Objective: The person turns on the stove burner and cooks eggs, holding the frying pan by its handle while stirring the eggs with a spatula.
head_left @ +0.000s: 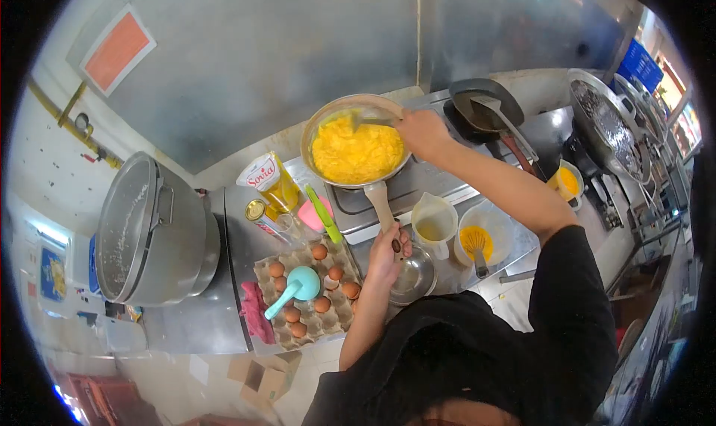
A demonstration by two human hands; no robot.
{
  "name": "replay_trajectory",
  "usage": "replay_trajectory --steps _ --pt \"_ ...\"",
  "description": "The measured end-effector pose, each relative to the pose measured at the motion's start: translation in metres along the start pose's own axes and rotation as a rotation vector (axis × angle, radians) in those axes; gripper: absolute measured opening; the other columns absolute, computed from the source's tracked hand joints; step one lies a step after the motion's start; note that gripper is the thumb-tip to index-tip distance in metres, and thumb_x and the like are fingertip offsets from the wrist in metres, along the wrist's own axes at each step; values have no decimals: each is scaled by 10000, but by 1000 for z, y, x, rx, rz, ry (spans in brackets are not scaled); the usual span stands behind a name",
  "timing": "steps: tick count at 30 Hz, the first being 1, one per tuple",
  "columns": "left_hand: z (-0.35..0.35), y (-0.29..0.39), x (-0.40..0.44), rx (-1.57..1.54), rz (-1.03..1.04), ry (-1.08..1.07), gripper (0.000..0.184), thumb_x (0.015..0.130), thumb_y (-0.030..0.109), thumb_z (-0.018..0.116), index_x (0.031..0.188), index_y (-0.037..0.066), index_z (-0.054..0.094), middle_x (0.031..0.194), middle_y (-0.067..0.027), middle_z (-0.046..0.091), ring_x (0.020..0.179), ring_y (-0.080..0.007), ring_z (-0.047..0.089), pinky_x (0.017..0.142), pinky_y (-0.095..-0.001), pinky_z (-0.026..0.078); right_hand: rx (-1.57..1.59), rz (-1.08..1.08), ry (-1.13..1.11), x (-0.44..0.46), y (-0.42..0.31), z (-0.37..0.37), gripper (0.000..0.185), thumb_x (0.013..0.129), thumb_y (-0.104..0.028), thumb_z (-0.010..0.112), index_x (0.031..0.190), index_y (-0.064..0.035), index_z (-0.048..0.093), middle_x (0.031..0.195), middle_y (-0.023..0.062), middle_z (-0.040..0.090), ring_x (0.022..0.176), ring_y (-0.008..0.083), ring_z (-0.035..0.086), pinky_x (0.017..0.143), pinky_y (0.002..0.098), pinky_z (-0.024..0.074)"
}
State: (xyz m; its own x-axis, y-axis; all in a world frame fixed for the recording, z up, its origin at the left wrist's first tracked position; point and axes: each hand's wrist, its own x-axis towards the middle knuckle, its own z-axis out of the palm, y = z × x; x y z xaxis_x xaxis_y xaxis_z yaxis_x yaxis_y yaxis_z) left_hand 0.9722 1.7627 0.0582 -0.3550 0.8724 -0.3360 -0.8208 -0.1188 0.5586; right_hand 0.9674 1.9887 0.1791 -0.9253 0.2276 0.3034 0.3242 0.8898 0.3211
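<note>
Scrambled yellow egg point(358, 152) fills much of a light-coloured frying pan point(307, 139) on the stove. My left hand point(389, 251) is closed round the end of the pan's beige handle point(380, 202). Over the pan's right rim, my right hand point(421, 134) grips a spatula point(375, 121), whose blade touches the egg. Below the stove stand a clear measuring jug point(435, 221) and a bowl with beaten egg and a whisk point(476, 243). A metal bowl point(412, 277) lies just right of my left hand.
An egg tray point(337, 310) with a turquoise ladle point(295, 289), an oil pouch point(277, 186), a can point(259, 211) and a pink cloth point(256, 312) lie left. A large pot point(179, 232) stands far left. A dark pan point(477, 105) sits right.
</note>
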Motion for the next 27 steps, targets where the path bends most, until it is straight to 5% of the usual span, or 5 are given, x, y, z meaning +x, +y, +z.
replay_trajectory --steps 5,12,21,25,27 --pt "2 2 -2 -9 13 4 172 918 232 480 968 69 458 705 -25 467 588 -134 448 513 -264 362 -82 157 -265 -24 6 -118 142 770 -178 574 778 -79 676 777 128 638 733 255 646 618 359 517" --pt "-3 1 1 -19 -3 5 168 925 233 479 961 71 448 705 -25 471 574 -133 462 512 -264 384 -100 6 -442 -62 -23 -149 137 760 -112 555 748 -61 681 736 125 657 708 252 661 597 355 522" --pt "-3 0 1 39 36 -17 156 927 229 471 960 78 453 703 -21 489 572 -136 484 509 -265 391 41 176 -190 -30 -21 -34 128 755 -110 555 752 -65 676 751 131 657 737 250 662 612 351 523" --pt "-5 1 1 7 23 -13 146 932 229 456 955 86 451 704 -19 493 559 -139 485 511 -261 390 -22 135 -263 -50 -26 -126 135 749 -117 551 737 -62 674 729 129 650 715 251 659 609 354 520" --pt "-5 0 0 3 26 -15 143 932 228 455 950 87 448 703 -18 492 564 -139 485 512 -260 389 2 -57 -251 -67 -30 -157 143 747 -128 547 735 -61 672 689 115 637 682 259 650 605 350 516"
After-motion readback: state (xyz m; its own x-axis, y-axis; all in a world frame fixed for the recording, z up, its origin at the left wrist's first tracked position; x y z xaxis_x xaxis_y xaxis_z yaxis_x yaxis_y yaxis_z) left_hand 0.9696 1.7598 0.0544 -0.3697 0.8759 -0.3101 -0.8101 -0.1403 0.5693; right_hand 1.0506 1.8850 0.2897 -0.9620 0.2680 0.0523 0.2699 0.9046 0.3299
